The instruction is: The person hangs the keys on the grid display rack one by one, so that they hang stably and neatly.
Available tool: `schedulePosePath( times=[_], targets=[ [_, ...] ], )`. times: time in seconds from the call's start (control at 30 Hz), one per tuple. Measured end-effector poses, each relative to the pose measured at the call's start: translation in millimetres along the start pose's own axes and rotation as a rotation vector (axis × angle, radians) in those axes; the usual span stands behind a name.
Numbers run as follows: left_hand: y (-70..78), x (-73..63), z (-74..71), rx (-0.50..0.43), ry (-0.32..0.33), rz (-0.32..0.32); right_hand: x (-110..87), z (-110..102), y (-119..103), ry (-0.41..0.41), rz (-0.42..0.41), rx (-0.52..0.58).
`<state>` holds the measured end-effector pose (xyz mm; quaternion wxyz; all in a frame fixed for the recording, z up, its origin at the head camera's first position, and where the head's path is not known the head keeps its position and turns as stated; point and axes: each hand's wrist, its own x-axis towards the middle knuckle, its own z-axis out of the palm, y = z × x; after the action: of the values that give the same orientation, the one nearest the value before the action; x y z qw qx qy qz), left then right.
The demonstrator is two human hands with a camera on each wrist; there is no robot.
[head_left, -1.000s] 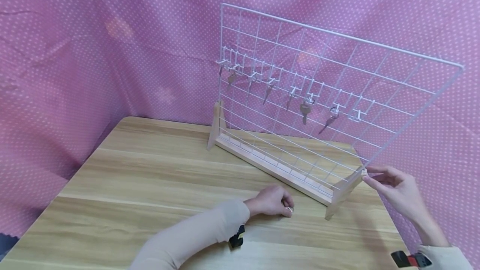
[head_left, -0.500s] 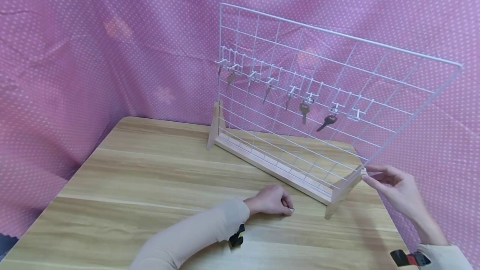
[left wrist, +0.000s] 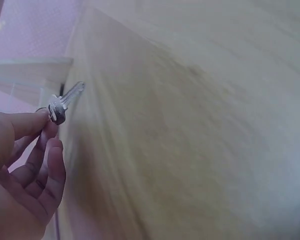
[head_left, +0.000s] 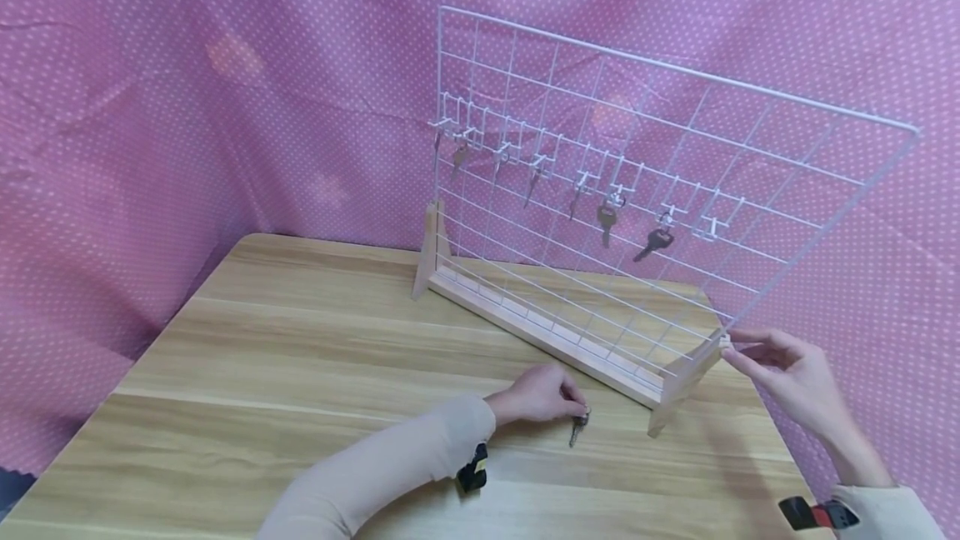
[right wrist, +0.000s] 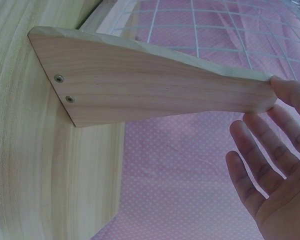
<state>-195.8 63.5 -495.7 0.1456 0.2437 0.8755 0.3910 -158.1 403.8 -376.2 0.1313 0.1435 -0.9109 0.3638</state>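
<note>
My left hand (head_left: 542, 394) is low over the table, thumb and fingertip pinching a small metal key (head_left: 578, 429) by its ring end. In the left wrist view the blade of the key (left wrist: 65, 102) points away from the fingers. My right hand (head_left: 795, 377) grips the top of the wooden end support (head_left: 686, 382) of a white wire grid rack (head_left: 678, 67). The right wrist view shows the thumb on one edge of this support (right wrist: 150, 80) and fingertips on the other. Several keys hang in a row from hooks, including one dark key (head_left: 655, 244).
The rightmost hook (head_left: 712, 229) on the grid carries no key. The rack stands at an angle on a wooden table (head_left: 300, 373), close to its back right edge. Behind hangs a pink dotted cloth (head_left: 315, 90).
The key in my left fingers, mostly hidden before, now hangs down in plain sight below them. That hand has risen slightly. My right hand keeps its grip on the support.
</note>
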Motion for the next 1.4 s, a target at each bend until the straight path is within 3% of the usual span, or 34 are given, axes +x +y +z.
schedulePosePath(
  times=[0.13,0.27,0.53,1.0,1.23,1.4],
  targets=[
    [7.7,0.5,-2.9,-0.081,0.027,-0.007,0.4,-1,0,-0.011,0.014,-0.009],
    [21.1,0.7,-9.9,-0.147,0.070,0.026,0.5,-1,0,-0.013,0.019,-0.012],
    [63.2,0.0,-40.7,-0.356,0.117,0.105,0.2,-1,1,-0.014,0.007,0.005],
    [143.7,-1.3,-113.0,-0.468,0.198,0.290,1.6,0,0,-0.016,0.012,-0.013],
    [177.2,0.6,-135.6,-0.473,0.229,0.291,1.8,-2,0,-0.019,0.028,-0.008],
    [200.1,0.2,-142.1,-0.505,0.247,0.299,1.1,-3,1,-0.017,0.038,-0.007]
  ],
)
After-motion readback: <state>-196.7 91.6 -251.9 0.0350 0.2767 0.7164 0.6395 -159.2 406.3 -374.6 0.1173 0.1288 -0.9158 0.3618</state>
